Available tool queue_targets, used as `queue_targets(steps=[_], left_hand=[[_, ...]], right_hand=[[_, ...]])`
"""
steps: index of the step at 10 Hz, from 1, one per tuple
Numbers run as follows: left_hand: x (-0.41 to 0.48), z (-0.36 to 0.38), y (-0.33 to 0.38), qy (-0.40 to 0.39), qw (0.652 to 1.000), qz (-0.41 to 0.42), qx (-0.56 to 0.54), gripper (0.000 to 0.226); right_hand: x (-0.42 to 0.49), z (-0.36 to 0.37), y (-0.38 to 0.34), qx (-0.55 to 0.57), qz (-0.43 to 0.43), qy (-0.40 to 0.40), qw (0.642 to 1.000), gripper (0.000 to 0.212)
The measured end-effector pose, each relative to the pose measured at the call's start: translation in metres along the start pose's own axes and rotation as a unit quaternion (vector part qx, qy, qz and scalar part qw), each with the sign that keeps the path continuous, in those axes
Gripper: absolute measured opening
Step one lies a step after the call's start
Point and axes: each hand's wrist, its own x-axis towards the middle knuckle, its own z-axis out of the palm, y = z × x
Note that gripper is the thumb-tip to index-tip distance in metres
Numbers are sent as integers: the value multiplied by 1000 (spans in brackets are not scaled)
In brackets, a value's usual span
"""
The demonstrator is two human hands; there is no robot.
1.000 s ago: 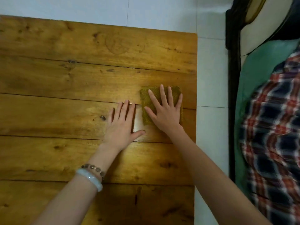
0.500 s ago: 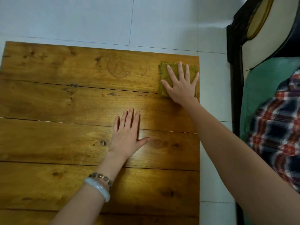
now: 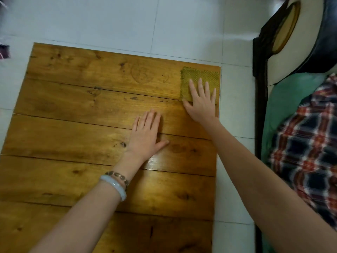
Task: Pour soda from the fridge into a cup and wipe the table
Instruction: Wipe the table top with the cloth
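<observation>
Head view: right hand (image 3: 201, 104) flat, fingers spread, pressing green cloth (image 3: 197, 80) at desk (image 3: 73, 125) far-right corner. Left hand (image 3: 145, 137) flat, fingers together, bracing mid-desk. Unwiped boards lie left of cloth.

plank table (image 3: 76, 136) on white tile floor (image 3: 127, 21); green cloth (image 3: 198, 77) at its far right corner.
</observation>
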Motion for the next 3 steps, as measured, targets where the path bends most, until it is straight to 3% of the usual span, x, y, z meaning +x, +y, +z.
queue_targets(steps=[1,3], left_hand=[[-23,-31,0,7,1000,3,10,94],[-89,-111,7,-39,998,14,41,84]], right_hand=[[-57,-28,-17,16,4,-21,1000,71],[-161,-109,-47,77,55,-201,975,72]])
